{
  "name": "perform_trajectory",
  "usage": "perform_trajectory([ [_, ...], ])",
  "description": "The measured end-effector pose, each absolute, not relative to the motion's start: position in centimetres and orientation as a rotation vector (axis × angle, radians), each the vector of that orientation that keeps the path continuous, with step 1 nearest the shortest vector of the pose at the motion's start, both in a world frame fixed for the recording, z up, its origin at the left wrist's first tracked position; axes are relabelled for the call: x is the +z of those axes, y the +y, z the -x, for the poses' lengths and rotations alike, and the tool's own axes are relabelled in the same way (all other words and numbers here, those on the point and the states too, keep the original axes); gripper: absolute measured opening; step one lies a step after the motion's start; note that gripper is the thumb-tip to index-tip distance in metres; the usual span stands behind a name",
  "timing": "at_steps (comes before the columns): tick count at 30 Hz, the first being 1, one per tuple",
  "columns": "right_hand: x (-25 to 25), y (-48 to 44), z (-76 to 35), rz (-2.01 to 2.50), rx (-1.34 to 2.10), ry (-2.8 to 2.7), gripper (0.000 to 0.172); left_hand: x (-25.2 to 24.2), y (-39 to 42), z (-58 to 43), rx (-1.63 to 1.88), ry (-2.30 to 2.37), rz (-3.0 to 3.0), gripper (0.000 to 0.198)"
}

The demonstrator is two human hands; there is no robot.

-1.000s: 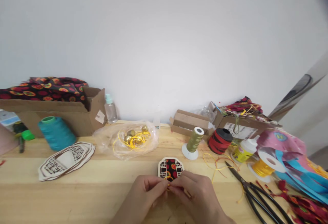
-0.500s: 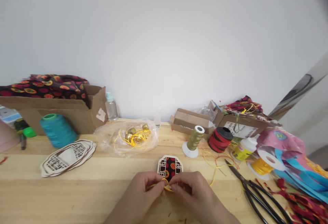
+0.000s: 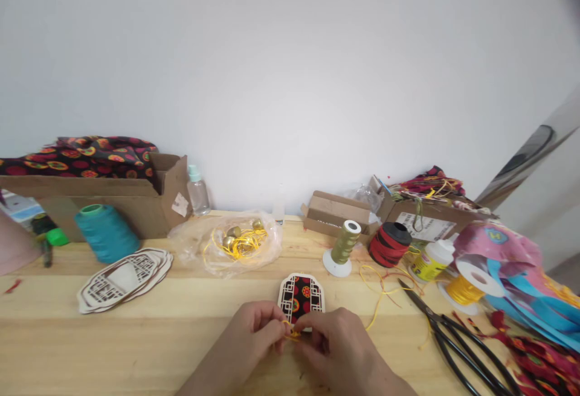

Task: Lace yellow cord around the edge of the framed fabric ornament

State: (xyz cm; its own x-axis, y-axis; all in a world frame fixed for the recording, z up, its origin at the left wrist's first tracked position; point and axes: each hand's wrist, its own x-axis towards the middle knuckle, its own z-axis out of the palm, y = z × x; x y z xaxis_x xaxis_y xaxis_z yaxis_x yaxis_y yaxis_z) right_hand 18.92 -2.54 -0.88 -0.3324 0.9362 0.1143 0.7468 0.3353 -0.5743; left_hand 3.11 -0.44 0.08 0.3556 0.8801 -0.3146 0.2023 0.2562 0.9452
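In front of me on the wooden table (image 3: 136, 348) lies a small cut-out wooden frame (image 3: 320, 293) backed with dark patterned fabric (image 3: 301, 292). Yellow cord (image 3: 292, 337) runs at its lower edge, between my fingertips. My left hand (image 3: 258, 329) pinches the cord from the left, thumb against the curled fingers. From the right, my right hand (image 3: 338, 341) also closes its thumb and index finger around the cord. The exact loop or knot is too small to make out, and both hands partly hide the frame's lower end.
Black-handled scissors (image 3: 453, 348) lie at the right, near a yellow cord spool (image 3: 466, 287) and a glue bottle (image 3: 430, 260). Behind stand a green thread spool (image 3: 344, 245) and a plastic bag of bells (image 3: 242, 242). Stacked wooden frames (image 3: 122, 281) and a teal thread cone (image 3: 106, 233) are left.
My fingertips have shifted slightly and the yellow loop between them has become smaller. My right hand's fingers are more bent. The view has moved a little.
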Motion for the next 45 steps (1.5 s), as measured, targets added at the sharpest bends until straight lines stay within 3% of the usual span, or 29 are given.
perform_trajectory([
  [6,-0.6,-2.4,-18.8,1.472,0.375,-2.298,0.013,-0.1,-0.7,-3.0,0.616,1.167,-1.412,0.017],
  [18,-0.4,-2.3,-19.4,1.316,0.052,-2.495,0.014,-0.5,-0.6,-3.2,0.576,1.219,-1.573,0.024],
  [26,0.0,-2.8,-20.3,1.345,0.472,-2.396,0.009,0.1,-1.0,-3.4,0.363,1.188,-1.387,0.031],
  [33,0.9,-3.6,-20.0,1.171,0.923,-2.262,0.017,-0.4,-0.9,-3.5,0.391,1.141,-1.255,0.03],
  [45,-0.7,-3.0,-18.9,1.258,0.904,-2.231,0.018,-0.1,-0.6,-3.1,0.368,1.126,-1.178,0.031],
])
